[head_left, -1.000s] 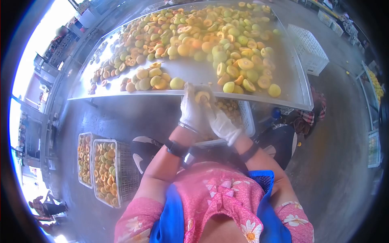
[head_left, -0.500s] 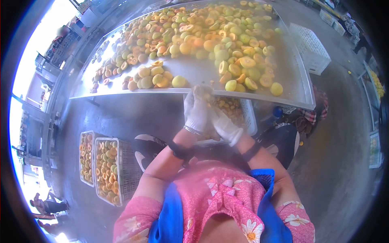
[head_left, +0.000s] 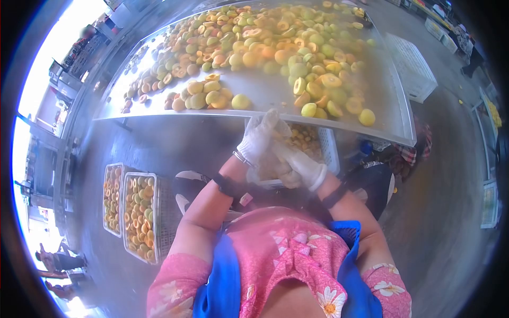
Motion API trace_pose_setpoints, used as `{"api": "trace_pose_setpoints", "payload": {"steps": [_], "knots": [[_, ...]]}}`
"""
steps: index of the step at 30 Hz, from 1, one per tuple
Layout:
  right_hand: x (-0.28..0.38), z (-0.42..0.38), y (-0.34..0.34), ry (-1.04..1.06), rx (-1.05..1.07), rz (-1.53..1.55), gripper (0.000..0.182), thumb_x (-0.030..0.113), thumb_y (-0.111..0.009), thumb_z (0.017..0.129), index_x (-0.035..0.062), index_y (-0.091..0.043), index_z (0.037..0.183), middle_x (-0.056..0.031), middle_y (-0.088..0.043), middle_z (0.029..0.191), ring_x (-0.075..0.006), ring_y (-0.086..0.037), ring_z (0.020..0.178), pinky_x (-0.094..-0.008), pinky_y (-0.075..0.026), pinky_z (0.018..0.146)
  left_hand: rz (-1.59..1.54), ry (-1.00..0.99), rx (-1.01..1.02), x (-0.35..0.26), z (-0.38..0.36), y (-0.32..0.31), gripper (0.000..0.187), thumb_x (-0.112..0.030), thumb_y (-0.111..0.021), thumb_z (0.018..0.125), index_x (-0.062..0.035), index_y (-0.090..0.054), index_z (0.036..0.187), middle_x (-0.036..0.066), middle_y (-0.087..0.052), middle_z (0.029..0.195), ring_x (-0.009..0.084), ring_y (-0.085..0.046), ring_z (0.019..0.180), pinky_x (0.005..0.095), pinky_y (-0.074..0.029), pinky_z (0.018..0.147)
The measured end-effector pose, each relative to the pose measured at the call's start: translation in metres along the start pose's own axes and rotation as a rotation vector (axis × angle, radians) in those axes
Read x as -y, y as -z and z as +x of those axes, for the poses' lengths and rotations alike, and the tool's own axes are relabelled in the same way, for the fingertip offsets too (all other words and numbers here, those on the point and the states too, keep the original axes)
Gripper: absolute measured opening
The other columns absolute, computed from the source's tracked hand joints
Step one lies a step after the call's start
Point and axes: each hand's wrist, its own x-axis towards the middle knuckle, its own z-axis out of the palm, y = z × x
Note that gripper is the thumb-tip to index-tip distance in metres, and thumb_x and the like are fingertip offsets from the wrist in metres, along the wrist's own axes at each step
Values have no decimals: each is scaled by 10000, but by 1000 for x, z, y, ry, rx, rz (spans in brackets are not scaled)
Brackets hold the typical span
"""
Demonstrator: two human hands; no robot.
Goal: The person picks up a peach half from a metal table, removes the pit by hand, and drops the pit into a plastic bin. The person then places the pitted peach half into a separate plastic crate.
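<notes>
My left hand (head_left: 261, 137), in a white glove, is at the near edge of the metal table (head_left: 175, 114), its fingers bent and blurred. My right hand (head_left: 298, 163), also gloved, lies against it on the right and a little lower. Haze hides what either hand holds. Many yellow-green and orange fruits, some of them halves, are heaped on the table, with a small group (head_left: 204, 97) near its front edge. Just behind and below my hands is a white crate (head_left: 330, 151) with small brownish-yellow pieces in it.
Two crates of fruit halves (head_left: 140, 217) (head_left: 113, 199) stand on the floor at the left. An upturned white crate (head_left: 411, 69) is beyond the table's right side. A person in a checked sleeve (head_left: 421, 140) is at the right, and other people are in the far background.
My hands have shifted slightly, the right one lower and turned more across the left. The view has moved a little, so the table and crates appear displaced.
</notes>
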Motion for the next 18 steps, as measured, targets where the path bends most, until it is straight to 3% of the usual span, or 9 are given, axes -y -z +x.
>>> {"api": "trace_pose_setpoints", "payload": {"steps": [2, 4, 7, 8, 10, 14, 16, 17, 18], "knots": [[5, -4, -7, -57, 24, 68, 405, 552, -500, 980, 157, -542, 896, 87, -369, 572, -15, -250, 345, -188, -198, 319, -18, 30, -27, 3, 2, 1, 507, -484, -456, 1010, 0, -607, 1040, 83, -669, 795, 183, -650, 722, 282, -521, 622], [-1, 4, 1, -86, 202, 263, 410, 550, -486, 985, 147, -540, 935, 84, -369, 580, -12, -269, 349, -176, -219, 317, -402, 99, -104, 20, 8, 4, 475, -486, -460, 1010, -36, -587, 1090, 75, -662, 829, 167, -650, 712, 268, -516, 598], [0, 8, -1, -50, 188, 254, 356, 508, -421, 1023, 178, -543, 967, 106, -325, 547, -13, -248, 331, -179, -194, 302, -579, 242, -72, 26, 14, 13, 455, -509, -465, 1005, -77, -592, 1074, 61, -653, 845, 139, -632, 682, 257, -504, 576], [-1, 10, 2, -49, 186, 253, 356, 508, -421, 1023, 178, -543, 967, 106, -325, 547, -13, -248, 331, -179, -194, 302, -641, 242, -145, 27, 17, 8, 466, -538, -480, 991, -92, -583, 1078, 47, -643, 818, 130, -618, 663, 245, -497, 567], [-1, 16, 8, -68, 277, 369, 347, 503, -417, 1027, 183, -544, 982, 109, -335, 549, -9, -265, 338, -175, -191, 303, -628, 241, -158, 34, 25, 9, 471, -545, -488, 985, -93, -579, 1080, 45, -639, 815, 130, -617, 660, 244, -497, 566], [2, 17, 14, -71, 210, 302, 339, 497, -412, 1030, 188, -541, 976, 109, -328, 541, -22, -248, 324, -180, -186, 297, -646, 295, -203, 38, 34, 9, 457, -541, -496, 982, -104, -579, 1086, 54, -634, 839, 146, -620, 666, 238, -496, 565], [1, 19, 25, -45, 307, 288, 301, 427, -415, 1045, 176, -573, 1096, 85, -460, 640, -13, -356, 418, -161, -276, 361, -727, 252, -159, 19, 27, -2, 443, -527, -492, 988, -104, -577, 1088, 63, -636, 855, 160, -625, 675, 258, -509, 580], [-1, 21, 29, -46, 309, 288, 301, 427, -415, 1045, 176, -573, 1096, 85, -460, 640, -13, -356, 418, -161, -276, 361, -807, 209, -118, 12, 24, -4, 429, -513, -488, 993, -104, -575, 1090, 72, -637, 872, 174, -629, 685, 278, -522, 595], [-3, 25, 32, 18, 202, 215, 299, 378, -432, 1043, 151, -565, 1184, 56, -537, 769, -21, -447, 539, -163, -363, 461, -804, 205, -124, 18, 30, 2, 429, -513, -488, 993, -104, -575, 1090, 72, -637, 872, 174, -629, 685, 278, -522, 595]]}}
